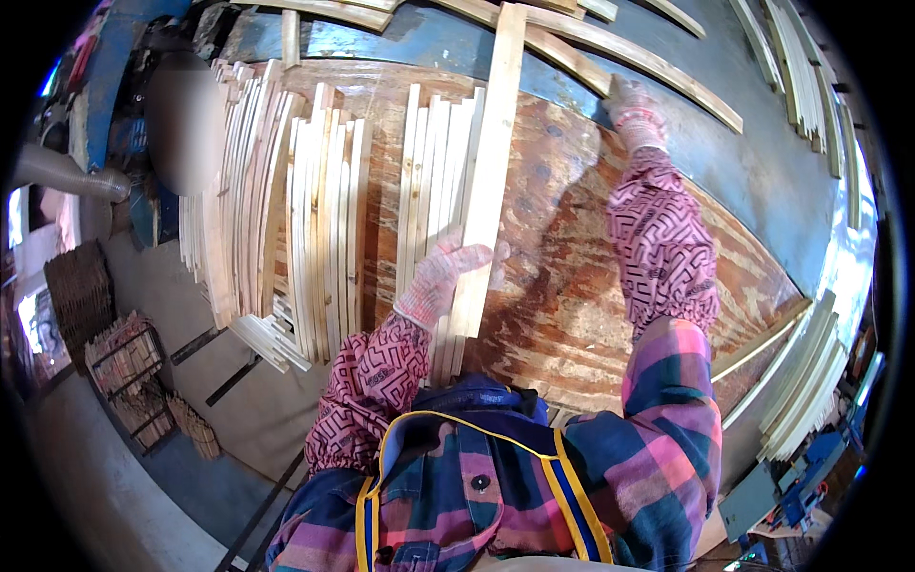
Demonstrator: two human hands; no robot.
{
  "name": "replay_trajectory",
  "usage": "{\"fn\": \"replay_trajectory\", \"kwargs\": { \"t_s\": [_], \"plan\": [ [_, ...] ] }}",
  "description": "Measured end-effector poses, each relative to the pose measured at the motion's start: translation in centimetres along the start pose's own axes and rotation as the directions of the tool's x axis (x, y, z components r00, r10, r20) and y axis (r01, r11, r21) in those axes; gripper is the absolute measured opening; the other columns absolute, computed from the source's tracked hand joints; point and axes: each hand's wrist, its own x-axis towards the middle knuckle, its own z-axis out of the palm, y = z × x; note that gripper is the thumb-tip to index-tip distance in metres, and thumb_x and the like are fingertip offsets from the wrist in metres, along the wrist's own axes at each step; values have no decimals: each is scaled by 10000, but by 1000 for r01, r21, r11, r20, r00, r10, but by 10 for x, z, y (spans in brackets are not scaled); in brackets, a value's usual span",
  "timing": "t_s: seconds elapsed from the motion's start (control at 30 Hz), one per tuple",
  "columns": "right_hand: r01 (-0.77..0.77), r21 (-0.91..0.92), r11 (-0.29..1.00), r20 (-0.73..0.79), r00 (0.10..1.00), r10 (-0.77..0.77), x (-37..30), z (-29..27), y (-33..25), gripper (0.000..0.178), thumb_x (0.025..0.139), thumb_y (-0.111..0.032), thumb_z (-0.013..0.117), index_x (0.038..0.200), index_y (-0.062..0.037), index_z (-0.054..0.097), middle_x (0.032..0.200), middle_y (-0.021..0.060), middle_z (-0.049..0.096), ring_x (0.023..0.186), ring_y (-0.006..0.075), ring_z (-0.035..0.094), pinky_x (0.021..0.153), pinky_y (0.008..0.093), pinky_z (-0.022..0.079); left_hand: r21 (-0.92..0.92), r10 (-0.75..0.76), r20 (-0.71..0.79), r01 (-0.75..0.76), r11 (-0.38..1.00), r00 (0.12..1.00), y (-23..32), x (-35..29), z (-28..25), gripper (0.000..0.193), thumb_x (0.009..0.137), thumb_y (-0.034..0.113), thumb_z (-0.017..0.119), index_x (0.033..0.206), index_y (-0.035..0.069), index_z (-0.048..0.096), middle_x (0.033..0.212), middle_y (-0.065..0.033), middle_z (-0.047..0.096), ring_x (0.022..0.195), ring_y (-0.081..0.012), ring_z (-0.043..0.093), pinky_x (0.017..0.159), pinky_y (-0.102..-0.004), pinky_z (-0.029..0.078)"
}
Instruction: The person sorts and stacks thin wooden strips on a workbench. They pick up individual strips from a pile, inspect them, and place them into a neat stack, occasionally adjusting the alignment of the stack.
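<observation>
A long pale wooden board (496,162) is in my left hand (440,276), which grips its near end with thumb and fingers wrapped round it. The board slants up and away over the plywood tabletop (562,229). My right hand (637,114) reaches far forward to the end of another wooden board (569,59) on the blue surface. Its fingers are blurred, so whether they grip that board is unclear. Both hands wear light knit gloves, with pink patterned sleeve covers above. Beside my left hand lies a row of narrow wooden strips (434,181).
More strips (329,219) lie in rows to the left, near a person (181,124) at the far left. Loose boards (648,57) cross the blue metal surface (705,162) ahead. Stacked strips (810,391) stand at the right, and bundled wood pieces (129,367) sit lower left.
</observation>
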Motion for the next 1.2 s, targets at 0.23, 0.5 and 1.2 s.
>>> {"fn": "replay_trajectory", "kwargs": {
  "t_s": [0.23,0.5,1.2],
  "plan": [
    [50,-30,998,-430,901,-58,-95,11,68,527,914,-279,617,1423,-251,483,1210,180,620,1099,319,630,912,444,539,296,268,-11,-253,921,963,-20,-12,-23,841,833,153,743,1555,150,312,1368,-176,563,1155,-279,636,916,-382,562],
    [-174,72,982,100,981,166,-335,121,46,788,865,-455,704,1512,-212,326,1049,207,659,874,288,683,688,403,580,898,426,-436,416,145,793,18,-74,-20,1056,811,322,782,1601,291,81,1510,-257,395,1334,-400,485,1068,-457,448],
    [-560,546,-623,541,804,-248,-379,175,-12,469,976,-434,588,1258,-63,532,1083,172,625,941,316,645,717,466,582,60,192,-156,-185,981,969,-59,-161,-158,557,839,28,594,1389,-6,514,1113,-127,689,894,-201,704,758,-320,616]
  ]
}}
